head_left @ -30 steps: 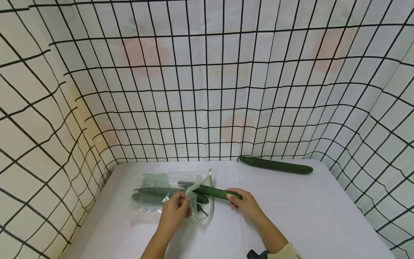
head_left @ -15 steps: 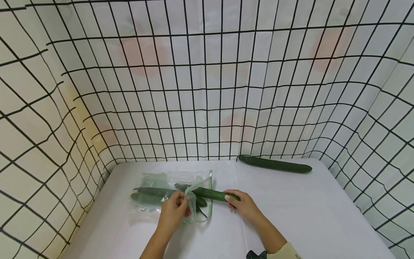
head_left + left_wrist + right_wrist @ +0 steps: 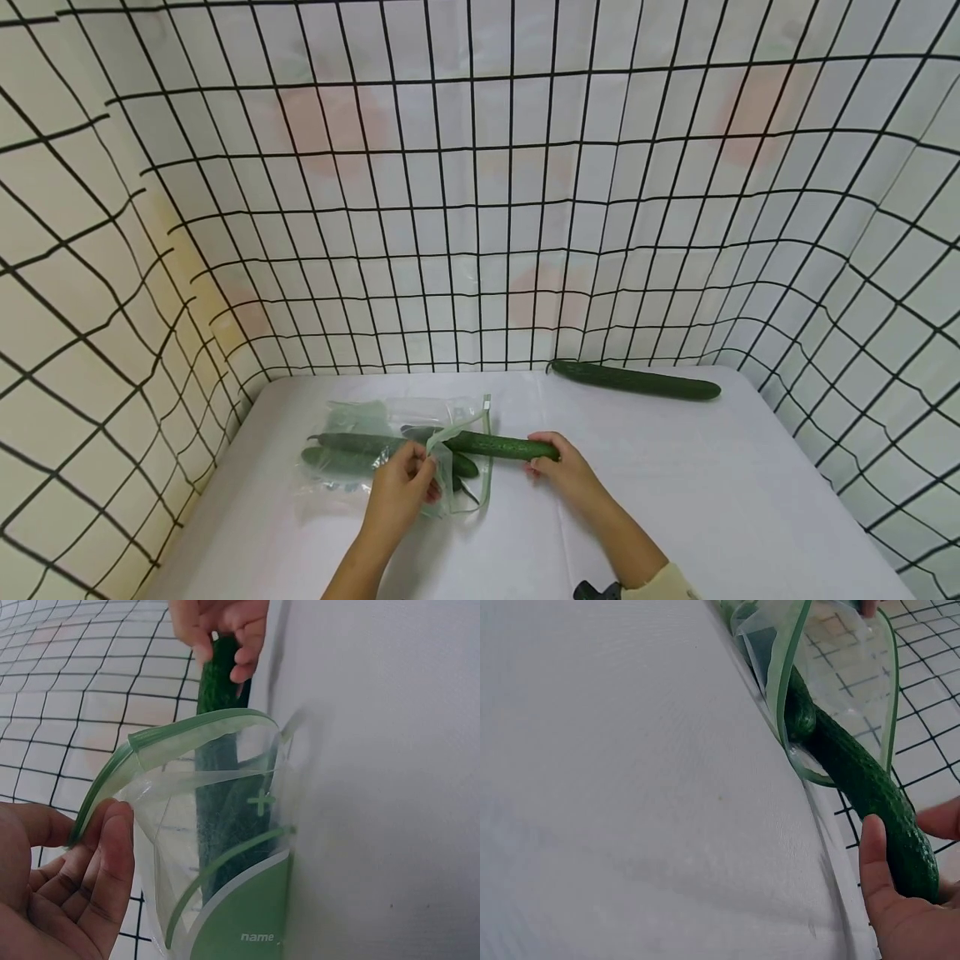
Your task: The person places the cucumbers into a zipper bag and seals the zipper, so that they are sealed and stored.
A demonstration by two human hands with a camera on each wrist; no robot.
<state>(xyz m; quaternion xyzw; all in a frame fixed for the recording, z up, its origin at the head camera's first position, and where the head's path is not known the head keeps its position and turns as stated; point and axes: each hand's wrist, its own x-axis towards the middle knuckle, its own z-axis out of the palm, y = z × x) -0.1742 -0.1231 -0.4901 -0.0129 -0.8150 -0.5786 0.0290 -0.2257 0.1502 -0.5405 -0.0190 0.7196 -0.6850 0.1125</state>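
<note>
1. The left hand (image 3: 397,485) pinched the green rim of a clear zip bag (image 3: 360,414) between thumb and fingers, lifting one side of the mouth away from the other.
2. The right hand (image 3: 566,471) grasped the near end of a cucumber (image 3: 498,446), thumb on one side and fingers on the other.
3. That cucumber lay partly through the open mouth, its far end inside the bag and its gripped end outside.
4. The bag rested on the white-covered desk (image 3: 675,508), its mouth facing right. At least two other cucumbers (image 3: 352,442) lay inside, and a thin stem showed near the mouth.
5. The left wrist view showed a green panel on the bag, printed "name".
6. A separate cucumber (image 3: 637,381) lay along the desk's back edge, right of centre, near the black wire grid (image 3: 511,148).
7. A pale sleeve (image 3: 660,586) covered part of the right arm.
</note>
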